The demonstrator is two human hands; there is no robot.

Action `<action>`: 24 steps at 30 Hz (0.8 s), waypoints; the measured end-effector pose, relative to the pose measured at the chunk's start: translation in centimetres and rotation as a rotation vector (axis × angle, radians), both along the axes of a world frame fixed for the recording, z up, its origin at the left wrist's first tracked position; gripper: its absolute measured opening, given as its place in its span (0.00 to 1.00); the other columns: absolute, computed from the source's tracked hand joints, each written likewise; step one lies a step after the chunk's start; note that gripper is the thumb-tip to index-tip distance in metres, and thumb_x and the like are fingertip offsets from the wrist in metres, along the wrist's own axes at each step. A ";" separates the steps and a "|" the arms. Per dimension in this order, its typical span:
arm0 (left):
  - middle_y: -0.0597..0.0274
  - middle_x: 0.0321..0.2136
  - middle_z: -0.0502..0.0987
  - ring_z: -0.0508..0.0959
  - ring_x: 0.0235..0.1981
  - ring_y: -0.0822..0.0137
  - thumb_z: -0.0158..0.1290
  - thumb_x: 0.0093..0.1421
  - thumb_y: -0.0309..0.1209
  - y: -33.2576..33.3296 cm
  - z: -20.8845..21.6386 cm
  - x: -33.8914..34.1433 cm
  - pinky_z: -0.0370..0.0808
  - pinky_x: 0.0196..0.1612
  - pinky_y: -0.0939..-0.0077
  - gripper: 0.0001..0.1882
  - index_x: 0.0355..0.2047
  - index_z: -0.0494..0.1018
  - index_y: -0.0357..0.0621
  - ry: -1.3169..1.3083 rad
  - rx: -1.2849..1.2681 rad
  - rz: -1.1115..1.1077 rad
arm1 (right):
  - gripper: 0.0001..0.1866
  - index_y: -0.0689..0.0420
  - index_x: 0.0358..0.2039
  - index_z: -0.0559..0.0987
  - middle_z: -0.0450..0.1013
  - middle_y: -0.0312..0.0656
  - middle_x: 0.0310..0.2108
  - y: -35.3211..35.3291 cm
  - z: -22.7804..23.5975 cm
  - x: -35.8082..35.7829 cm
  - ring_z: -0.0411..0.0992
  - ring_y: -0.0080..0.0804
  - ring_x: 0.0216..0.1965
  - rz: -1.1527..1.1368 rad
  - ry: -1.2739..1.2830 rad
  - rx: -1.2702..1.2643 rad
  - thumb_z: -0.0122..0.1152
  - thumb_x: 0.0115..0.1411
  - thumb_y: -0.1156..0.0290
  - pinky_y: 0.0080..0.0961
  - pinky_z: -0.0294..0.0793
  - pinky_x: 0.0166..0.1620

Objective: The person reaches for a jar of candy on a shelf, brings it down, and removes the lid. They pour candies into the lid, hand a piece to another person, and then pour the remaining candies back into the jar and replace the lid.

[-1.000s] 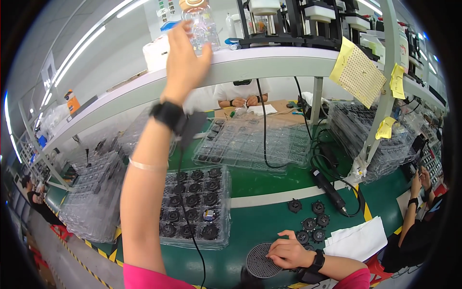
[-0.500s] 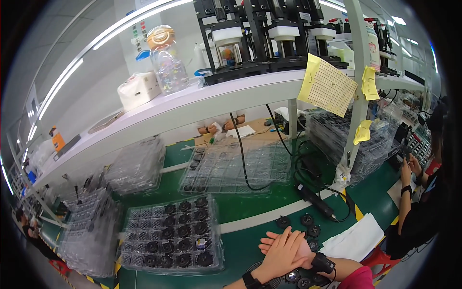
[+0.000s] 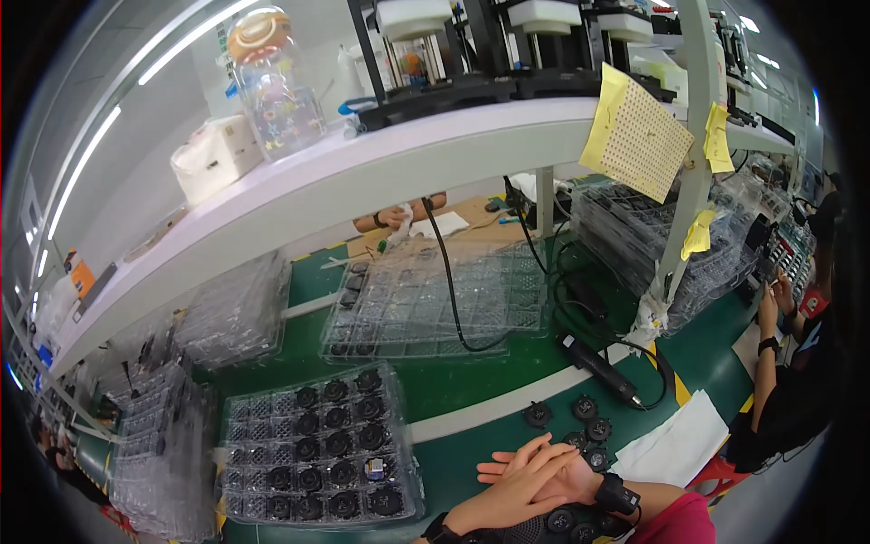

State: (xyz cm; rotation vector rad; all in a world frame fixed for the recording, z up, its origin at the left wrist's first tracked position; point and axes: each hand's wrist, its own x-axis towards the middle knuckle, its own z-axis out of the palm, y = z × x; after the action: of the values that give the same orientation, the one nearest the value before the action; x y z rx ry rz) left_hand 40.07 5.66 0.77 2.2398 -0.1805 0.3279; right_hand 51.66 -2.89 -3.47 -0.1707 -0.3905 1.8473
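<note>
My left hand (image 3: 504,495) lies across the palm of my right hand (image 3: 575,480), fingers stretched out. The right hand is turned palm up, its fingers partly hidden under the left. I see nothing held in either. A black band circles each wrist, the right one carrying a small black box. Several black round parts (image 3: 585,407) lie on the green mat just beyond the hands, and more of these round parts (image 3: 561,519) sit close below the right wrist. To the left stands a clear plastic tray (image 3: 256,437), its right-hand pockets filled with such parts.
A black electric screwdriver (image 3: 596,368) with a cable lies beyond the parts. A white cloth (image 3: 672,444) is at right. Stacked clear trays (image 3: 163,453) stand far left, others (image 3: 625,240) behind the shelf post (image 3: 693,172). At the right a person (image 3: 788,372) handles something; another's hands (image 3: 391,218) show across.
The view has shifted, so the shelf sits higher and the trays further left. My hands remain laid together, the left one slightly changed in angle over the right.
</note>
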 end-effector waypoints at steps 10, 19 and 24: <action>0.61 0.60 0.59 0.49 0.63 0.51 0.55 0.56 0.33 0.6 1.1 -0.8 0.52 0.63 0.55 0.31 0.59 0.60 0.42 0.022 -0.069 -0.039 | 0.30 0.60 0.59 0.61 0.57 0.56 0.59 0.2 0.2 -1.2 0.56 0.51 0.61 -0.094 0.013 -0.013 0.43 0.64 0.52 0.40 0.57 0.61; 0.55 0.49 0.69 0.67 0.52 0.60 0.47 0.62 0.33 4.4 0.7 -3.0 0.62 0.57 0.60 0.17 0.48 0.67 0.37 -0.177 -1.446 -0.008 | 0.24 0.61 0.56 0.64 0.70 0.48 0.49 0.7 4.7 -0.3 0.70 0.36 0.51 -0.187 -0.781 0.268 0.51 0.64 0.62 0.34 0.65 0.56; 0.60 0.47 0.70 0.68 0.52 0.65 0.44 0.65 0.33 4.3 0.4 -3.3 0.65 0.54 0.66 0.14 0.47 0.68 0.41 -0.432 -1.680 -0.140 | 0.14 0.62 0.46 0.74 0.76 0.42 0.33 1.5 9.8 -1.1 0.76 0.34 0.34 -0.783 -1.442 0.394 0.55 0.59 0.74 0.28 0.73 0.41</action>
State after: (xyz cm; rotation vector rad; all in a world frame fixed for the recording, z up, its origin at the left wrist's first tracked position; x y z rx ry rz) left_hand 36.75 9.99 1.18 0.4843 -0.1741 0.5769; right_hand 50.60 -1.38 6.32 -1.1982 -1.4014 0.5826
